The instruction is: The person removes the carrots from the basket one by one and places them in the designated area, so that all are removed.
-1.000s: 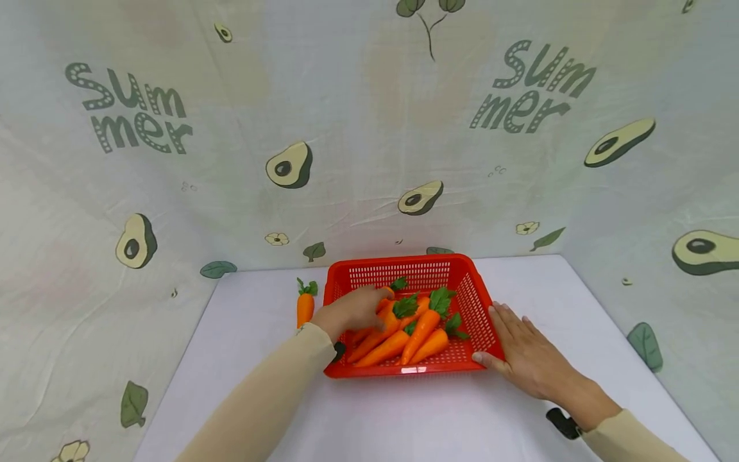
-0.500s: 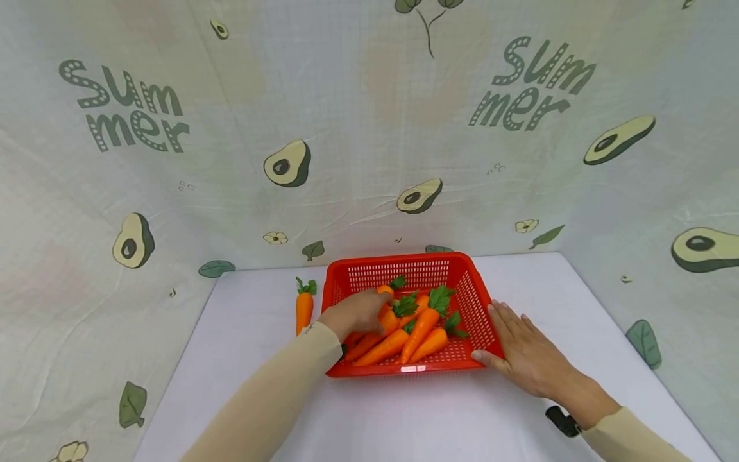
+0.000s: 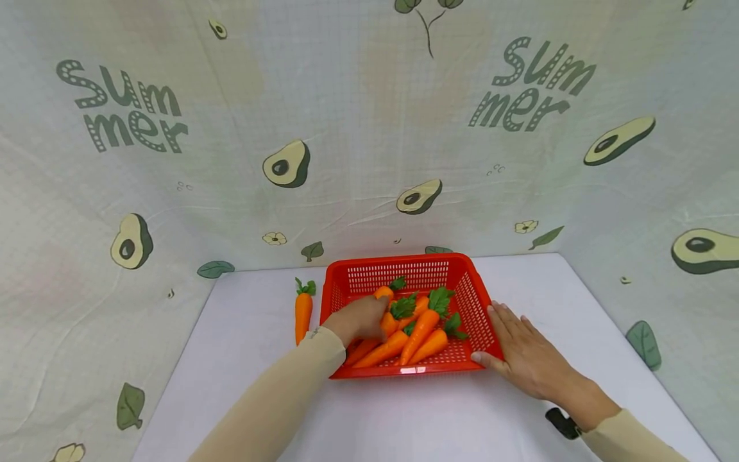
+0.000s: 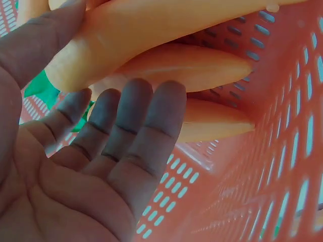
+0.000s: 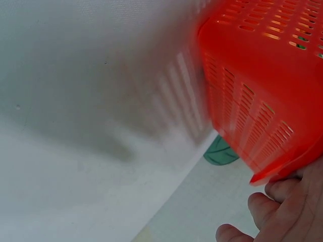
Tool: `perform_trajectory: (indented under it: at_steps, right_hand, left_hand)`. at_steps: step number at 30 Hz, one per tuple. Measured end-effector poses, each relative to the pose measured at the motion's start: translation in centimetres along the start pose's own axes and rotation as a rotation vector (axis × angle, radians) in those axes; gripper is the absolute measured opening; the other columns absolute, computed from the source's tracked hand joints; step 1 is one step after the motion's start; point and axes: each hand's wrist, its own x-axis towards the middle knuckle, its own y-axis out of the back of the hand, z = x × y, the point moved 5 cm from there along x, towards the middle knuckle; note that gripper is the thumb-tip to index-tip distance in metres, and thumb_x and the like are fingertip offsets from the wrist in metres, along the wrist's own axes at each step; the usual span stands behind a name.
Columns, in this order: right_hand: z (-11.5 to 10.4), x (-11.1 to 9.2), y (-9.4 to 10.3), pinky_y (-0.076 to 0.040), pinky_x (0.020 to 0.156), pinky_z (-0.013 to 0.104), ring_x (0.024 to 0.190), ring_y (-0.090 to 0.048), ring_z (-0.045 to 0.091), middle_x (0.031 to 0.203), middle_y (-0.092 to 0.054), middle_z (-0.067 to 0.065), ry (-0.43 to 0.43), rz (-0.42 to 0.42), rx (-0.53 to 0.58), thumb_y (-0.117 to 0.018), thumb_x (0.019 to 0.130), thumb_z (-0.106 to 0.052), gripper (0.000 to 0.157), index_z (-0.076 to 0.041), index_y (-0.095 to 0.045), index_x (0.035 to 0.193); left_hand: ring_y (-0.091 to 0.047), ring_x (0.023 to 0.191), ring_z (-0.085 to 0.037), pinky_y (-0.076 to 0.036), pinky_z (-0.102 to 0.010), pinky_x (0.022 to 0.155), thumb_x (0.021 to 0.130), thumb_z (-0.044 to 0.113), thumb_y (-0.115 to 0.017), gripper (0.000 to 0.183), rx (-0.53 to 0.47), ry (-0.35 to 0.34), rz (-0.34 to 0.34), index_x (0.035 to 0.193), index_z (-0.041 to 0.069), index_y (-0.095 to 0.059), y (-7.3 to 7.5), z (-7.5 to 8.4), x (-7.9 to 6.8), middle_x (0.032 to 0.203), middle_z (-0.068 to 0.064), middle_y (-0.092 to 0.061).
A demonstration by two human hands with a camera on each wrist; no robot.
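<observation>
My left hand (image 3: 360,319) reaches into a red plastic basket (image 3: 398,260), over the left part of a pile of orange carrots (image 3: 420,337) with green leafy tops. In the left wrist view the thumb lies against the thick end of one carrot (image 4: 136,30). The other fingers extend loosely below it, tips at its lower side, with two more carrots behind them. My right hand (image 3: 528,359) rests on the basket's right front corner. Its fingers lie straight along the outer right side, and its thumb touches the front rim.
One carrot (image 3: 303,314) lies on the white table (image 3: 398,417) left of the basket, its leaves pointing to the back. A cloth (image 3: 346,96) printed with avocados, leaves and "summer" hangs behind and at both sides. The basket has slotted walls.
My left hand has sunk slightly lower into the pile and shifted a little to the right. My right hand and the basket have stayed in place.
</observation>
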Motion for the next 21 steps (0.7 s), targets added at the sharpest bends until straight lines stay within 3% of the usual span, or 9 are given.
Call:
perform_trajectory:
  at_steps: [4, 7, 14, 21]
  right_hand:
    - [-0.1, 0.1, -0.1, -0.027, 0.123, 0.069, 0.155, -0.028, 0.048, 0.169, -0.028, 0.028, -0.001, 0.001, -0.007, -0.055, 0.099, -0.07, 0.104, 0.008, -0.027, 0.162]
    - [-0.1, 0.1, -0.1, -0.027, 0.123, 0.069, 0.155, -0.028, 0.048, 0.169, -0.027, 0.028, -0.005, -0.003, -0.003, -0.055, 0.099, -0.071, 0.105, 0.008, -0.027, 0.162]
    - [-0.1, 0.0, -0.1, -0.028, 0.122, 0.069, 0.155, -0.028, 0.047, 0.169, -0.027, 0.028, -0.007, -0.002, -0.005, -0.058, 0.098, -0.068, 0.104, 0.008, -0.027, 0.162]
    - [-0.2, 0.1, -0.1, -0.029, 0.122, 0.069, 0.155, -0.028, 0.047, 0.169, -0.028, 0.028, -0.002, 0.005, -0.016, -0.059, 0.097, -0.067, 0.105, 0.007, -0.026, 0.163]
  left_hand:
    - [-0.06, 0.102, -0.018, -0.055, -0.037, 0.105, 0.093, 0.029, -0.081, 0.084, -0.067, 0.023, -0.014, 0.163, 0.013, -0.038, -0.2, -0.2, -0.2, 0.131, -0.004, -0.067]
    - [-0.061, 0.098, -0.017, -0.057, -0.038, 0.101, 0.096, 0.029, -0.076, 0.078, -0.12, 0.004, 0.009, 0.162, 0.015, -0.037, 0.1, -0.5, -0.1, 0.129, -0.003, -0.068]
    - [-0.063, 0.108, -0.019, -0.056, -0.039, 0.105, 0.098, 0.027, -0.074, 0.062, -0.219, -0.115, 0.14, 0.149, 0.012, -0.041, 1.4, -0.6, 0.3, 0.127, -0.004, -0.066]
    - [-0.062, 0.117, -0.021, -0.056, -0.042, 0.106, 0.099, 0.032, -0.074, 0.071, -0.306, -0.108, 0.266, 0.157, 0.019, -0.037, 3.2, -0.9, -0.2, 0.137, -0.005, -0.063]
